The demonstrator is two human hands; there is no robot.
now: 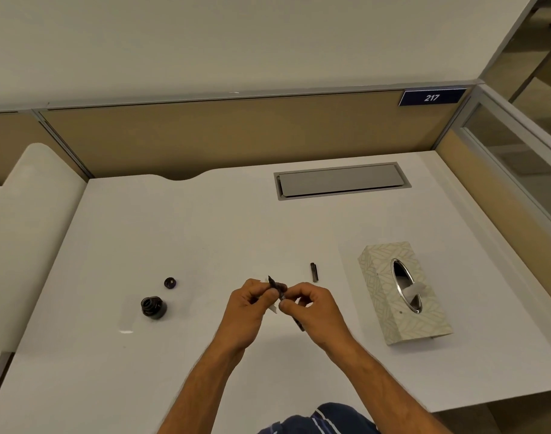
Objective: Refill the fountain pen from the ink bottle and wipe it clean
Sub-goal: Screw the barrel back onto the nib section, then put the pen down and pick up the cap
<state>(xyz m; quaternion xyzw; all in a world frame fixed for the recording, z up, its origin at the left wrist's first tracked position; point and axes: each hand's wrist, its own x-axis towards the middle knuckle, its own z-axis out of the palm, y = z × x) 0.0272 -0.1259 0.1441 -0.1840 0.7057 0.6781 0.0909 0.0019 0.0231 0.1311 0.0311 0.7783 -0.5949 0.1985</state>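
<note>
Both hands meet over the middle of the white desk (205,233). My right hand (311,305) grips the dark fountain pen (279,289), its nib pointing up and to the left. My left hand (252,305) pinches a small white tissue (272,308) around the pen's front section. To the left, the open ink bottle (153,306) stands on the desk with its round lid (170,282) lying just behind it. A short dark pen part (314,272) lies on the desk behind my right hand.
A patterned tissue box (402,292) with one tissue sticking out sits to the right. A grey cable hatch (341,180) is set into the desk's back. Tan partition walls close the back and sides.
</note>
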